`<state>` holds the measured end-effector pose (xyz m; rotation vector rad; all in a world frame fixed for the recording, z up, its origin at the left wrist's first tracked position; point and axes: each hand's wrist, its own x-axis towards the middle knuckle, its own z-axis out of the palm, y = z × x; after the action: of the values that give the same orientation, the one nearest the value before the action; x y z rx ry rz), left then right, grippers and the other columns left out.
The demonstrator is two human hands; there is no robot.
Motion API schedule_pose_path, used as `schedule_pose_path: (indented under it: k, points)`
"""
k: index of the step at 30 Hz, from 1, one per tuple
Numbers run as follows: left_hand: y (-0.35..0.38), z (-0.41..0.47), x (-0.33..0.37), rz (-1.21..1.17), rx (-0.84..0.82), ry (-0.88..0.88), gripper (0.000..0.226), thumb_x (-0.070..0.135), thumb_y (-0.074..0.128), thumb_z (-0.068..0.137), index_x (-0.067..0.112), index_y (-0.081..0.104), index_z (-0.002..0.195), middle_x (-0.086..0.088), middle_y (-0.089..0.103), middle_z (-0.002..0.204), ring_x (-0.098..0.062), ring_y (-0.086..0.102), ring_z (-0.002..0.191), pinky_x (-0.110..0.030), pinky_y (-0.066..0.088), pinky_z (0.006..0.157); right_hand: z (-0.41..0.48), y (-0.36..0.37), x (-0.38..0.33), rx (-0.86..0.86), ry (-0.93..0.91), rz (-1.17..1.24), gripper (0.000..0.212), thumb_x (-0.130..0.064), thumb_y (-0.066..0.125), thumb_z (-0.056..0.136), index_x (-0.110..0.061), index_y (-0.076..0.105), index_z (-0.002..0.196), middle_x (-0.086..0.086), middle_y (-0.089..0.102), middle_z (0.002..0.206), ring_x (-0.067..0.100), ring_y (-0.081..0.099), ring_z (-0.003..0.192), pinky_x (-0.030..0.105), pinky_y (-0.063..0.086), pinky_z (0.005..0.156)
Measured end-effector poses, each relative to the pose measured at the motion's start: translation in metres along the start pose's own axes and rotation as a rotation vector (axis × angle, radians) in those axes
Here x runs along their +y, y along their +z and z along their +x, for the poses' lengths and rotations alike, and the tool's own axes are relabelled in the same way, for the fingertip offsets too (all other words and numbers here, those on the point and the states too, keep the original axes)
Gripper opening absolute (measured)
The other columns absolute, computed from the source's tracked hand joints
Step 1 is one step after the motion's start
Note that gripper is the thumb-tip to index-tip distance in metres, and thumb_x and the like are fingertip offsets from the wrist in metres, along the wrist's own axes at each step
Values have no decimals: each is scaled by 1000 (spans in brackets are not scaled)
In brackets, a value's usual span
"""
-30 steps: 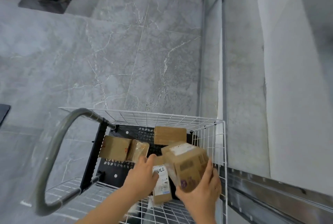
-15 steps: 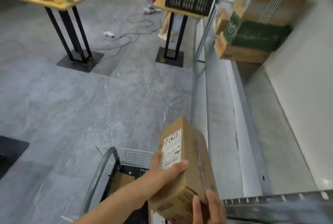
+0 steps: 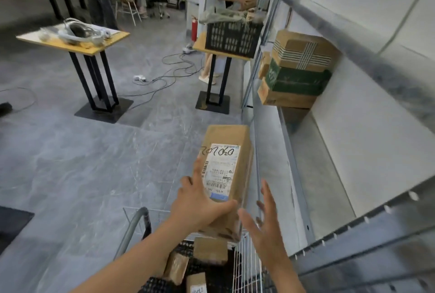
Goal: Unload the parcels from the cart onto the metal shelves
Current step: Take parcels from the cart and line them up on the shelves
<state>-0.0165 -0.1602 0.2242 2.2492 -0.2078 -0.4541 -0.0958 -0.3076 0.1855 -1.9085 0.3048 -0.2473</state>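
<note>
Here, head view only: long brown parcel (image 3: pixel 231 137) with a white label, aloft over the wire cart (image 3: pixel 244 266), just beside the front rail of the metal shelves (image 3: pixel 315 163). Left hand (image 3: pixel 200 205) grasping its near end, thumb across the label face, fingers (image 3: pixel 197 170) along the left side. Right hand (image 3: pixel 266 224) released, fingers (image 3: pixel 267 192) spread, just right of the parcel, contact not discernible. Smaller parcels (image 3: pixel 209 250) down in the cart; stacked boxes (image 3: pixel 296 71) farther along the shelf.
</note>
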Motion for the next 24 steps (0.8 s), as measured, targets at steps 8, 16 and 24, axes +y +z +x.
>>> schedule_pose_path:
  k: [8, 16, 24]
  points:
    - [0, -20, 22, -108, 1, 217, 119, 82, 54, 46, 50, -10, 142, 19, 44, 129, -4, 54, 108, -25, 50, 88, -6, -28, 10, -166, 63, 400, 94, -51, 79, 66, -51, 26, 143, -14, 46, 144, 16, 55, 125, 45, 51, 96]
    - [-27, -20, 28, -346, -264, 308, 75, 77, 58, 64, 71, 19, 129, 42, 28, 136, -3, 42, 126, -34, 39, 105, -3, -42, -18, -23, 37, 588, 83, -42, 75, 66, -42, 39, 141, -7, 58, 134, 20, 61, 116, 35, 56, 80]
    - [-50, -5, 21, -546, -368, 331, 50, 67, 48, 84, 69, 26, 129, 24, 45, 138, -3, 52, 121, -38, 45, 103, 0, -21, -50, 75, 9, 524, 78, -47, 69, 72, -46, 34, 142, -11, 57, 134, 14, 60, 118, 33, 56, 82]
